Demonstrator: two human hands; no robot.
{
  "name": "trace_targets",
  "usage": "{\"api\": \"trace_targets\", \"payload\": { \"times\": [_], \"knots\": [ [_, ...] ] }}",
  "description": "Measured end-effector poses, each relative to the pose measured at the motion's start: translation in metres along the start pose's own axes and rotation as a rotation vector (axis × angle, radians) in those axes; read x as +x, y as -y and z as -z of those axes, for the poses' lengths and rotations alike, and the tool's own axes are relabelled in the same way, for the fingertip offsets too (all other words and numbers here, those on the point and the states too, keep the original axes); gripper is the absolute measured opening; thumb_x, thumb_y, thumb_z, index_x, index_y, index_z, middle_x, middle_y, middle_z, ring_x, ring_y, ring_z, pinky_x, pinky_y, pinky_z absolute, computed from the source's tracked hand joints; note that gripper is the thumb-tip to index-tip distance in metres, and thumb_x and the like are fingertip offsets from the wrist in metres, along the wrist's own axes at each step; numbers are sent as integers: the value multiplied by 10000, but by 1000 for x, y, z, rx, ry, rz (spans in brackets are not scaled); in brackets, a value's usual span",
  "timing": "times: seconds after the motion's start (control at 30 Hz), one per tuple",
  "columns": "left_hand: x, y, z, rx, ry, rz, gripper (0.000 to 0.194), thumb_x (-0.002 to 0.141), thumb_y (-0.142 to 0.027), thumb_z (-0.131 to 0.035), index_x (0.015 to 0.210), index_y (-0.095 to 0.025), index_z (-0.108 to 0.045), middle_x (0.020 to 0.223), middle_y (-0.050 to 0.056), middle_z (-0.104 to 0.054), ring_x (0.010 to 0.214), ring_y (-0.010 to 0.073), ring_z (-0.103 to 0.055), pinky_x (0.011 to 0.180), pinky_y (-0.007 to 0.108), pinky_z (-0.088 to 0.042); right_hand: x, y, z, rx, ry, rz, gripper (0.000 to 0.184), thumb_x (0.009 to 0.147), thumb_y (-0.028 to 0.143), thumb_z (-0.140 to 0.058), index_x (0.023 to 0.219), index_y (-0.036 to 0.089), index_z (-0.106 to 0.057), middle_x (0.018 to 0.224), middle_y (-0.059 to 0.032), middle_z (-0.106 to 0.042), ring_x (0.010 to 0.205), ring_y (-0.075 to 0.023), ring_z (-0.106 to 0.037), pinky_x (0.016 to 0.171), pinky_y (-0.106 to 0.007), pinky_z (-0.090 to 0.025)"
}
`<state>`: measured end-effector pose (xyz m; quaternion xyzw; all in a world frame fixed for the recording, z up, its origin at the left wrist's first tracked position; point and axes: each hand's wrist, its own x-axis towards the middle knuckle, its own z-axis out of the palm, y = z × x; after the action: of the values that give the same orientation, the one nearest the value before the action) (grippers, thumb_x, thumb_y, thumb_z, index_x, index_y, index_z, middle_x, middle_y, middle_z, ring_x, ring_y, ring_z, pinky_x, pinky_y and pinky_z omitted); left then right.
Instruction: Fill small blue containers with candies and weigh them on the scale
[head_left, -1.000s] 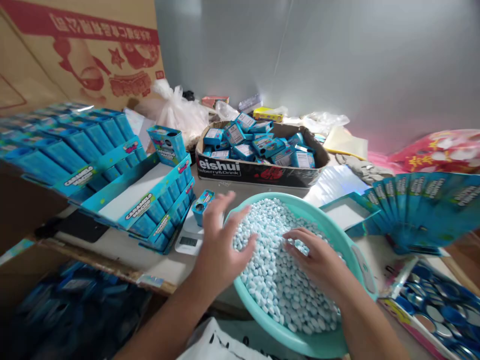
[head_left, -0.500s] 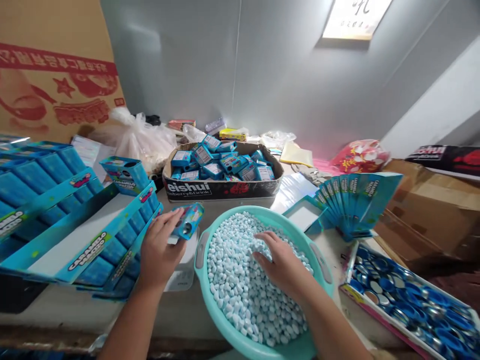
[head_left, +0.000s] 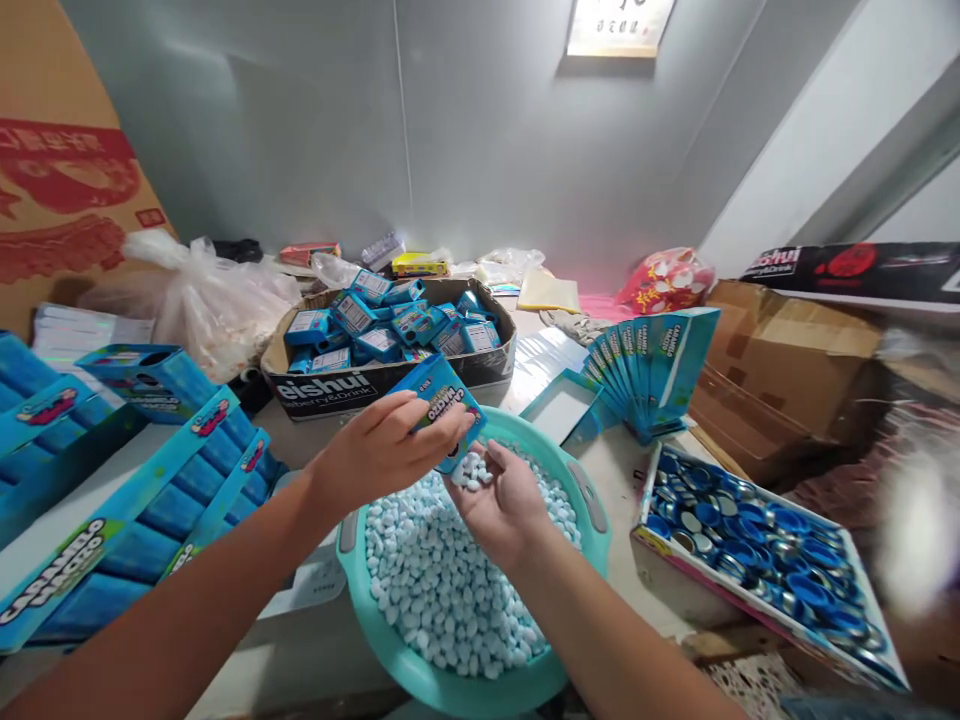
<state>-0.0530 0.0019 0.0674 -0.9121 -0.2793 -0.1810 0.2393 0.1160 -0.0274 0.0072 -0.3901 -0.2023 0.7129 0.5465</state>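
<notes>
Left hand (head_left: 386,442) gripped small blue box (head_left: 433,392), tilted above basin (head_left: 480,694). Right hand (head_left: 504,505) cupped palm-up over basin, candies (head_left: 472,471) at box's lower end. More candies lay in basin. Tray (head_left: 705,576) of lids (head_left: 750,530) right of basin.

Two hands (head_left: 390,445) (head_left: 514,510) are showing, one blue box (head_left: 442,385) is being held, one tub (head_left: 379,640) is holding too many sweets (head_left: 450,600) to count, one carton (head_left: 330,388) is holding lots more boxes (head_left: 379,343), one tray (head_left: 750,597) is carrying lots of lids (head_left: 750,535)
</notes>
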Motion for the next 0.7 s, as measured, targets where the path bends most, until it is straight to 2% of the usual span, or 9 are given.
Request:
{"api": "trace_targets", "payload": {
  "times": [0.07, 0.13, 0.2, 0.27, 0.33, 0.43, 0.5, 0.6, 0.7],
  "knots": [
    [-2, 2, 0, 139, -77, -7, 505, 966, -162, -601, 1428, -363, -556, 1295, -41, -702, 1067, 198, -652, 1037, 368, -500, -2, 2, 5, 7, -54, -29, 234, 910, 421, -538, 961, 217, -640, 1051, -89, -717, 1088, -253, -675, 994, -482, -552],
    [-11, 0, 1, 199, -127, 48, 558, 918, -110, -625, 1438, -303, -556, 1331, -6, -683, 1045, 234, -637, 991, 406, -492, -7, 5, 6, -66, -106, 26, 330, 856, 409, -614, 1119, 214, -658, 1305, -91, -658, 1274, -266, -579, 1149, -490, -423],
    [-27, -3, 1, 141, -153, 177, 573, 871, -101, -642, 1418, -261, -583, 1334, 30, -678, 1029, 264, -622, 965, 429, -480, -13, 7, 4, -278, -147, 174, 506, 820, 403, -660, 1295, 233, -621, 1544, -59, -480, 1449, -266, -400, 1250, -473, -257],
    [-49, -8, 1, 12, -197, 375, 531, 855, -160, -667, 1377, -247, -625, 1287, 61, -691, 1042, 282, -619, 983, 441, -472, -17, 10, 2, -498, -160, 294, 605, 819, 422, -652, 1391, 243, -575, 1653, -31, -313, 1526, -270, -262, 1276, -470, -176],
    [-76, -14, -2, -118, -255, 624, 459, 851, -265, -704, 1308, -240, -674, 1230, 75, -701, 1067, 294, -632, 1018, 455, -467, -20, 10, 2, -568, -135, 285, 631, 823, 449, -633, 1414, 240, -565, 1671, -34, -271, 1536, -287, -243, 1272, -490, -184],
    [-118, -25, -12, -280, -348, 1094, 373, 801, -379, -767, 1132, -211, -731, 1104, 66, -733, 1012, 288, -682, 969, 439, -518, -22, 9, 3, -510, -93, 183, 596, 825, 479, -617, 1385, 277, -583, 1640, -42, -340, 1491, -317, -336, 1202, -550, -329],
    [-142, -29, -21, -378, -361, 1333, 364, 763, -405, -795, 1055, -197, -734, 1025, 56, -748, 965, 283, -705, 902, 409, -556, -24, 8, 3, -498, -72, 163, 541, 837, 493, -611, 1346, 312, -606, 1616, -34, -381, 1455, -323, -395, 1135, -562, -418],
    [-166, -27, -32, -455, -264, 1431, 369, 735, -412, -804, 1022, -191, -737, 996, 59, -755, 966, 287, -714, 883, 399, -572, -27, 7, 4, -638, 19, 216, 448, 878, 506, -585, 1284, 326, -645, 1565, -38, -455, 1430, -309, -434, 1132, -558, -426],
    [-178, -22, -37, -558, -106, 1486, 460, 723, -420, -811, 1097, -170, -715, 1042, 104, -753, 978, 304, -718, 888, 430, -588, -29, 4, 6, -1005, 132, 321, 410, 949, 512, -515, 1287, 321, -649, 1566, -46, -446, 1462, -302, -388, 1171, -574, -381]
  ]
}}
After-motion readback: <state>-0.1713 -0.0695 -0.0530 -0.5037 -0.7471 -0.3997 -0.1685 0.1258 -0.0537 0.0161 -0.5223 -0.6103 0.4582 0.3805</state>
